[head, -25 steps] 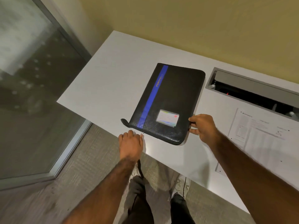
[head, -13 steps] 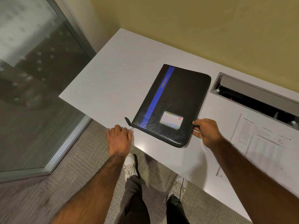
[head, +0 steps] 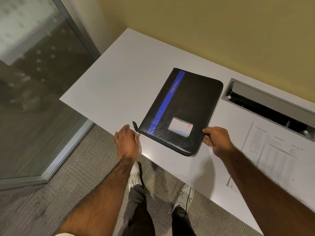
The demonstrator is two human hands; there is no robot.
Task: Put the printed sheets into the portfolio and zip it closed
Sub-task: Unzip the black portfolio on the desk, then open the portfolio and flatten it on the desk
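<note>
A black portfolio (head: 187, 106) with a blue stripe and a small card window lies closed and flat on the white table (head: 119, 82). My left hand (head: 127, 142) pinches the silver zipper pull (head: 137, 133) at the portfolio's near left corner, beside the black zipper tab. My right hand (head: 216, 139) grips the portfolio's near right edge and holds it down. Printed sheets (head: 276, 150) lie on the table to the right of the portfolio, partly under my right forearm.
A grey cable tray opening (head: 265, 104) is cut into the table behind the sheets. A yellow wall runs along the table's far side. A glass partition (head: 34, 82) stands to the left. My legs and shoes are below the table's near edge, on carpet.
My left hand has slid left along the portfolio's near edge with the zipper pull, from about the middle to the left corner. My right hand has stayed on the right edge.
</note>
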